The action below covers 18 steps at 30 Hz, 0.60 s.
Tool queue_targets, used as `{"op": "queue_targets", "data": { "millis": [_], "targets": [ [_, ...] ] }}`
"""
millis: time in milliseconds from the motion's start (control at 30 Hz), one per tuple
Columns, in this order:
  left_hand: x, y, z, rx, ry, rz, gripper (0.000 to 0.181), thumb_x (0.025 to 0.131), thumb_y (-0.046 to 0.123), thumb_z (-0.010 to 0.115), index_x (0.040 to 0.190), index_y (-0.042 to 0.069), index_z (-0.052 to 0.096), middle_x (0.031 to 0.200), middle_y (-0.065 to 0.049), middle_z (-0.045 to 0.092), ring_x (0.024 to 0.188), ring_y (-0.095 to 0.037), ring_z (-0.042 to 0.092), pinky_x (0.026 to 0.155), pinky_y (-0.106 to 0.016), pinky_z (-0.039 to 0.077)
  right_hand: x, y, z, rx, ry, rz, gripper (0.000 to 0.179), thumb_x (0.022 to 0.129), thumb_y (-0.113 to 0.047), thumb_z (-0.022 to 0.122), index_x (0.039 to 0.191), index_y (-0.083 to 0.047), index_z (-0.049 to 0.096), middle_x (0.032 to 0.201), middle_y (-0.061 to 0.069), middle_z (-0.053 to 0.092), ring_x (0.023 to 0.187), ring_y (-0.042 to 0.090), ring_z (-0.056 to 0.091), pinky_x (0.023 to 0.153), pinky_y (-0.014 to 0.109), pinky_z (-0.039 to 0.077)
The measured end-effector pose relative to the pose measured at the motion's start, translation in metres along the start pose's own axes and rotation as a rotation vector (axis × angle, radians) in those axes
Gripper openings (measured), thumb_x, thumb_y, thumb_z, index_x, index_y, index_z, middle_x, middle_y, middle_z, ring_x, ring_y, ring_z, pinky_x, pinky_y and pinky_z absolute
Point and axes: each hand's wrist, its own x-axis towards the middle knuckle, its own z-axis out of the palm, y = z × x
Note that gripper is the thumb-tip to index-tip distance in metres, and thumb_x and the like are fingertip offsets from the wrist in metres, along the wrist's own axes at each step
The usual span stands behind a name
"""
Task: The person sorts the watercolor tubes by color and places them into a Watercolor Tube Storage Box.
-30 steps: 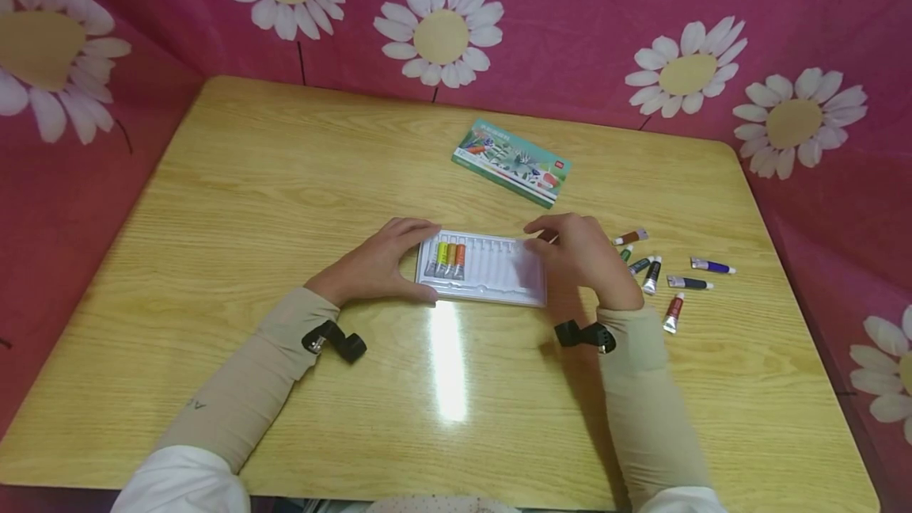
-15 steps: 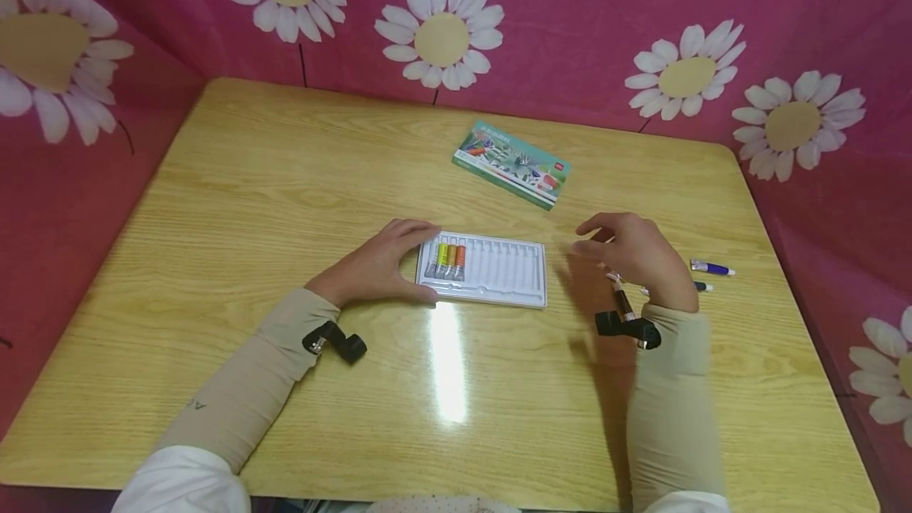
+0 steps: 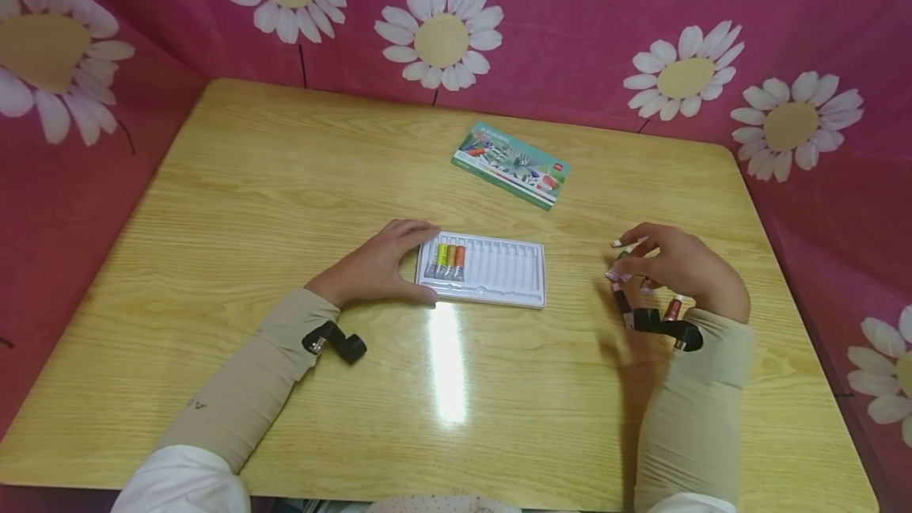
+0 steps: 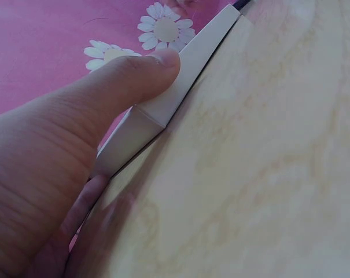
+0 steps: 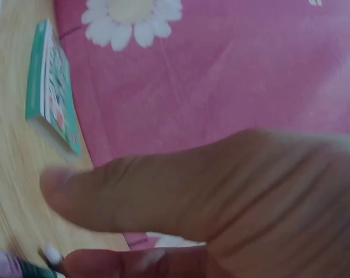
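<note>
A white paint tray lies flat on the table, with several paint tubes in yellow and orange shades side by side in its left slots. My left hand grips the tray's left end; in the left wrist view the thumb presses against its white side wall. Further right, my right hand hovers over loose paint tubes, fingers bent, thumb and forefinger apart. A dark tube and a red tube show beside it, others partly hidden beneath. In the right wrist view, a dark green tube lies near the fingertips.
A green illustrated box lies behind the tray on the wooden table. Pink cloth with large white daisies hangs behind the table and along its sides. A bright light reflection falls in front of the tray.
My right hand has moved right, from the tray's right end to the loose tubes, and now covers several of them. The left hand and the tray have stayed in place.
</note>
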Motion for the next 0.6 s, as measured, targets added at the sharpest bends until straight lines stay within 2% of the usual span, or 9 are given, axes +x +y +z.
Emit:
{"op": "queue_targets", "data": {
  "millis": [100,167,233,333,467,600],
  "targets": [
    [0.0,0.0,0.001,0.003,-0.002,-0.003,0.113,0.072,0.068,0.085,0.162,0.023,0.036,0.167,0.001,0.034,0.155,-0.02,0.03,0.128,-0.047,0.031,-0.004,0.01,-0.002,0.0,-0.003,0.041,0.048,0.096,-0.032,0.072,0.129,0.001,0.057,0.127,0.027,0.063,0.102,0.032,0.068,0.077,0.038,0.06],
    [0.0,0.0,0.0,0.003,-0.003,-0.005,0.113,0.072,0.068,0.085,0.162,0.023,0.035,0.167,0.001,0.034,0.155,-0.02,0.03,0.128,-0.048,0.031,-0.006,0.014,-0.004,-0.008,-0.012,0.092,0.053,0.095,-0.036,0.073,0.127,0.001,0.055,0.119,0.025,0.067,0.095,0.031,0.069,0.073,0.037,0.059],
    [0.0,0.0,0.0,0.003,-0.003,-0.003,0.113,0.072,0.068,0.085,0.163,0.023,0.035,0.168,0.001,0.034,0.155,-0.02,0.03,0.128,-0.048,0.032,-0.008,0.018,-0.006,-0.002,-0.025,0.156,0.061,0.093,-0.04,0.074,0.13,0.002,0.051,0.11,0.021,0.07,0.088,0.028,0.07,0.071,0.037,0.059],
    [0.0,0.001,-0.001,0.001,-0.009,0.002,0.113,0.072,0.068,0.085,0.163,0.023,0.035,0.168,0.0,0.033,0.156,-0.021,0.03,0.128,-0.049,0.032,-0.011,0.024,-0.007,0.037,-0.046,0.218,0.069,0.093,-0.039,0.074,0.136,0.005,0.044,0.101,0.018,0.071,0.081,0.025,0.071,0.074,0.04,0.062],
    [-0.001,0.001,-0.001,-0.001,-0.015,0.0,0.113,0.072,0.068,0.085,0.163,0.023,0.035,0.169,0.0,0.032,0.156,-0.022,0.03,0.127,-0.05,0.032,-0.013,0.034,-0.009,0.072,-0.065,0.251,0.07,0.094,-0.034,0.074,0.137,0.009,0.04,0.101,0.015,0.074,0.087,0.023,0.071,0.082,0.042,0.063],
    [-0.001,0.001,-0.001,-0.001,-0.016,-0.004,0.112,0.073,0.067,0.085,0.163,0.023,0.035,0.169,0.001,0.032,0.156,-0.022,0.03,0.127,-0.05,0.033,-0.016,0.043,-0.011,0.09,-0.089,0.273,0.067,0.094,-0.033,0.072,0.136,0.008,0.04,0.096,0.01,0.079,0.092,0.023,0.07,0.081,0.039,0.063]
  ]
}}
